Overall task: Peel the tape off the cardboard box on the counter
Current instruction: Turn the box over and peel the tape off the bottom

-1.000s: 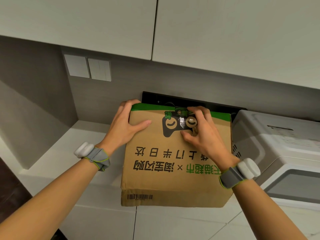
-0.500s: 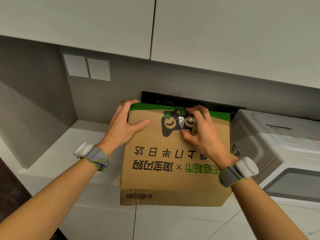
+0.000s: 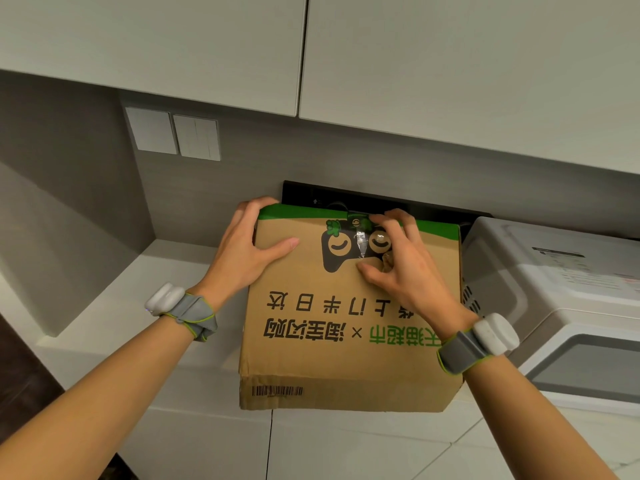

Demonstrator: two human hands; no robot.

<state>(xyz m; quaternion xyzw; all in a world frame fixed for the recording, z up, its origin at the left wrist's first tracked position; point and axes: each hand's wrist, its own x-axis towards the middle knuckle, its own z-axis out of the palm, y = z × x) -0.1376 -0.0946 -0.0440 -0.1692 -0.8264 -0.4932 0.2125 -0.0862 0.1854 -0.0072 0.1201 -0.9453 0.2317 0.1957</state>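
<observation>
A brown cardboard box (image 3: 332, 341) with green and black print stands on the white counter (image 3: 114, 320), its front hanging over the counter's edge. A short strip of clear tape (image 3: 362, 242) lies flat across the black logo near the box's far edge. My left hand (image 3: 247, 252) grips the far left corner, fingers over the back edge and thumb on top. My right hand (image 3: 403, 271) rests on the box top; its fingertips touch the tape's far end at the green edge and its thumb lies just below the tape's near end. No part of the tape looks lifted.
A white microwave (image 3: 554, 306) stands right next to the box on the right. A black panel (image 3: 381, 202) runs along the wall behind the box. Upper cabinets (image 3: 311, 57) hang overhead. Wall switches (image 3: 173, 133) sit at the upper left.
My right fingers have crept from the logo toward the far edge of the box, along the tape. The left hand and the box have stayed put.
</observation>
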